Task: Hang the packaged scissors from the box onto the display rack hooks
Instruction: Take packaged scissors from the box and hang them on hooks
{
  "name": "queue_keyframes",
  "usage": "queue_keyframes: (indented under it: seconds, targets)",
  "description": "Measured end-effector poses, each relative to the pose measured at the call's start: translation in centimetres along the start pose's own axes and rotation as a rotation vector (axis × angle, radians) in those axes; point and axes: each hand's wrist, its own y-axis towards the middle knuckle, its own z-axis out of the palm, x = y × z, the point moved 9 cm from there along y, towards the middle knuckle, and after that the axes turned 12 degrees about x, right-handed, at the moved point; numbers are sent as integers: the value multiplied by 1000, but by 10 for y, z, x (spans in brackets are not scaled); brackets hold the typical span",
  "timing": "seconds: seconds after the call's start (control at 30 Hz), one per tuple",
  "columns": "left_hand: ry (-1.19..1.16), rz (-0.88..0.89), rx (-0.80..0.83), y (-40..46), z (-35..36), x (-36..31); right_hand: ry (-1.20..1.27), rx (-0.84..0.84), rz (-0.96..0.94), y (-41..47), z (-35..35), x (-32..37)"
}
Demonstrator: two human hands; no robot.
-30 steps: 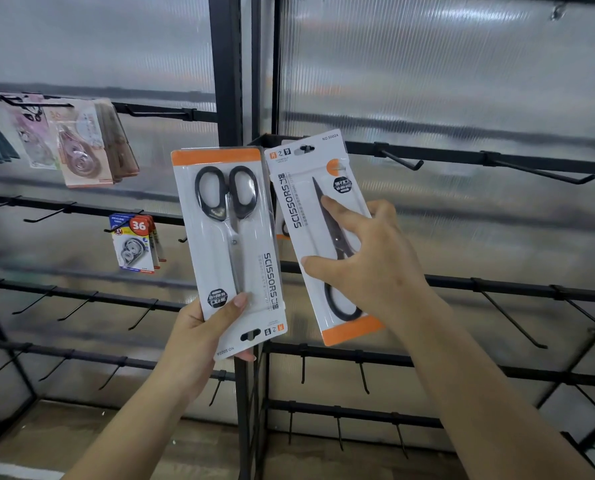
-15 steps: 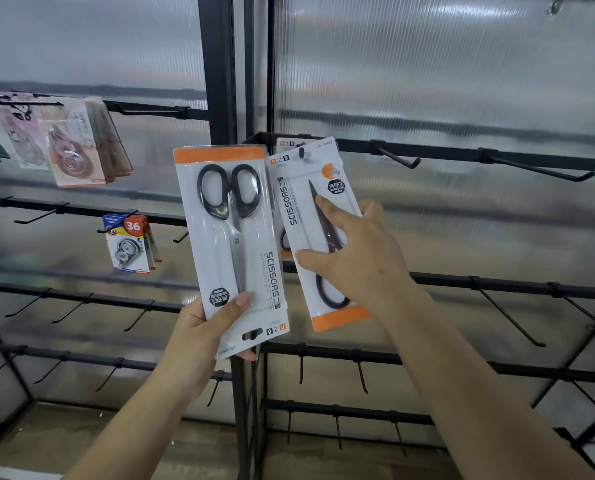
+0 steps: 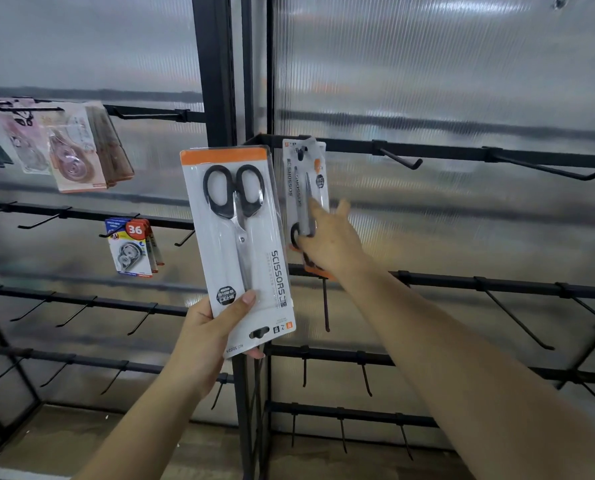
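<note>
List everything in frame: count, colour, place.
held pack: 1, white card, orange strip, black-handled scissors, upside down, centre
hung packs: at least 2, white and orange, leftmost hook of right rack's top bar
rack: black posts, bars and hooks over translucent ribbed panels
bare hooks: many, black, mostly right and low
tape packs: several, pinkish, upper left
blue packs: several, red 36 badge, left middle bar
floor: brown, bottom
left hand: grips held pack's lower end
right hand: on hung packs; grip unclear
</note>
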Motion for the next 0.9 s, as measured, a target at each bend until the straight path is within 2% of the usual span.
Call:
queue_keyframes:
  seconds: [0.1, 0.2, 0.27, 0.33, 0.4, 0.57, 0.7, 0.8, 0.9]
  targets:
    - [-23, 1, 17, 1, 0, 2, 83, 25, -1, -17, -3, -1]
    - [-17, -16, 33, 3, 0, 7, 550, 0, -128, -44, -15, 8]
    - [-4, -37, 44, 4, 1, 11, 829, 89, -209, -56, -18, 16]
    - [51, -66, 61, 5, 3, 14, 990, 178, -276, -60, -22, 22]
    - [138, -96, 89, 4, 6, 16, 1112, 180, -322, -61, -34, 24]
    - [207, -106, 94, 2, 8, 18, 1185, 50, -312, -67, -54, 8]
    - [117, -73, 62, -4, 6, 15, 1342, -65, -237, -72, -53, -20]
    - [13, -12, 20, -5, 0, 7, 1470, -95, -160, -75, -48, -41]
    - [-3, 54, -30, -5, -6, -7, 1435, -57, -138, -81, -46, -56]
